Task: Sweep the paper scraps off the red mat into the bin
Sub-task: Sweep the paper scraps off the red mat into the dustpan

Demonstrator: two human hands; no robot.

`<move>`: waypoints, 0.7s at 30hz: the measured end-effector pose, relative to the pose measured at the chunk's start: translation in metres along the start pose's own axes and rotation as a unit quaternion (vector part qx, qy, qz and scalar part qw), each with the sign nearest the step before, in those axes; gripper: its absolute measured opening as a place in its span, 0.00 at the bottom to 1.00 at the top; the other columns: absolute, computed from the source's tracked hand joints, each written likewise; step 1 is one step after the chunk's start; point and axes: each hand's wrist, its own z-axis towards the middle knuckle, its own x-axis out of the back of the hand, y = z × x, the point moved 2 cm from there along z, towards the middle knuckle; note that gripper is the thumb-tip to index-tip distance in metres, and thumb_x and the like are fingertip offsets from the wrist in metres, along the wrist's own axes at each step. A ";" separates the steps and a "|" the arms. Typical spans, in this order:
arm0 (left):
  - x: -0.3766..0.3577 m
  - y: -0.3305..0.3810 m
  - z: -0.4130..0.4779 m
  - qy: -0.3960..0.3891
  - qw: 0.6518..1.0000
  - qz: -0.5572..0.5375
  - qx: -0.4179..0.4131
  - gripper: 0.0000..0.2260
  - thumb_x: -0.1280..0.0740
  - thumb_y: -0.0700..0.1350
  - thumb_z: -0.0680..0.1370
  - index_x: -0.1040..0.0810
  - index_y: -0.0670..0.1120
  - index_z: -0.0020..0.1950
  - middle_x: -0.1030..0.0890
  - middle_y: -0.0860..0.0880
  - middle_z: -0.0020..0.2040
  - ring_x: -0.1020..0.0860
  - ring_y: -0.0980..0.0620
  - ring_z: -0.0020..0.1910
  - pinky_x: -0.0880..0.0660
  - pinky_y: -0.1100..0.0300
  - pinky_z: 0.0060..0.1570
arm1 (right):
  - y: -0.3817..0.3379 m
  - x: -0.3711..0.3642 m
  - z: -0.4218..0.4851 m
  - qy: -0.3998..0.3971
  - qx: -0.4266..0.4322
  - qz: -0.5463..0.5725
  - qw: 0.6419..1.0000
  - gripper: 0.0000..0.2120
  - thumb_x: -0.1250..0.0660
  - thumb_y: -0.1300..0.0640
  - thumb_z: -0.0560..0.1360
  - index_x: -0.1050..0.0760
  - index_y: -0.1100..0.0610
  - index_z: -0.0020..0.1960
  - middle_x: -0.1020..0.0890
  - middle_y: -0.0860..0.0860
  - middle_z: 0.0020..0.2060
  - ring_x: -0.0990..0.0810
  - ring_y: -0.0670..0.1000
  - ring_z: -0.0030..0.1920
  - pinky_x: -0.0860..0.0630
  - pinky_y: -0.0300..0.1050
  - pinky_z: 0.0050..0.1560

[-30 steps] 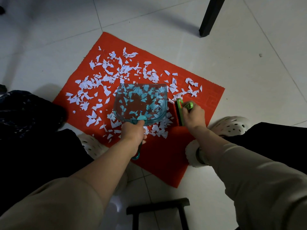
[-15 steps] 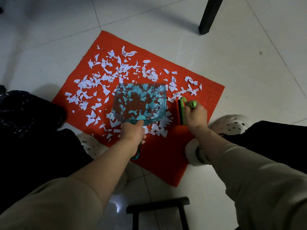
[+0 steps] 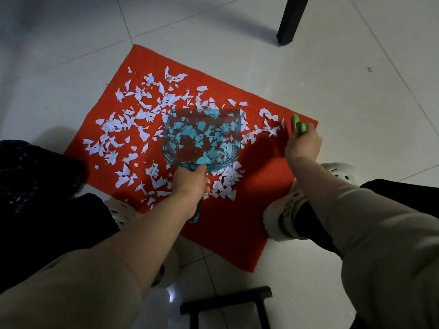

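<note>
A: Floor first: pale glossy tiles [image 3: 320, 74], dim light, red mat [image 3: 237, 238] lying askew on them.
B: Scraps?
A: White paper scraps [image 3: 133, 124] are all over the mat, mostly left of and beyond the left hand [image 3: 190, 184]. There's a clump just right of that hand and a thin trail running toward the right hand [image 3: 303, 146].
B: Left hand state?
A: Fingers wrapped round the handle of a see-through teal dustpan [image 3: 202, 138]. The pan reaches away from the hand and the handle tip pokes out below the wrist. Scraps show through the pan. In it or under it, cannot tell.
B: Right?
A: Curled round a green brush [image 3: 298, 124] that sticks up past the fingers, near the mat's far right edge. The trail ends just left of the brush. Bristles hidden.
B: Rest?
A: Beige sleeves [image 3: 380, 257]. White clog [image 3: 282, 219] under the right forearm at the mat's edge, second clog [image 3: 123, 212] left of the left forearm. Black furniture leg [image 3: 289, 20] well beyond the right hand. Black frame [image 3: 225, 302] nearest the camera, below both arms.
</note>
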 end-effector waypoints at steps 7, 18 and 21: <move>-0.003 0.000 0.003 0.004 1.000 0.000 0.008 0.12 0.37 0.46 0.81 0.22 0.38 0.55 0.25 0.48 0.35 0.28 0.53 0.27 0.30 0.63 0.22 | -0.009 -0.016 0.019 -0.071 -0.020 -0.054 0.996 0.14 0.46 0.61 0.81 0.25 0.60 0.61 0.20 0.61 0.54 0.26 0.64 0.58 0.28 0.54 0.56; 0.001 0.000 0.001 0.003 0.999 -0.038 0.017 0.08 0.38 0.46 0.81 0.24 0.41 0.51 0.27 0.47 0.35 0.30 0.52 0.28 0.31 0.61 0.26 | -0.010 -0.008 0.011 -0.029 0.012 -0.006 0.999 0.13 0.42 0.58 0.79 0.23 0.62 0.57 0.19 0.62 0.52 0.23 0.64 0.55 0.29 0.50 0.51; 0.002 0.000 0.000 0.000 0.999 -0.035 0.019 0.09 0.38 0.46 0.81 0.24 0.41 0.50 0.27 0.47 0.35 0.29 0.52 0.29 0.31 0.61 0.26 | -0.008 -0.011 0.011 -0.054 0.014 -0.042 0.998 0.12 0.42 0.60 0.79 0.24 0.62 0.57 0.19 0.63 0.53 0.24 0.65 0.56 0.29 0.52 0.52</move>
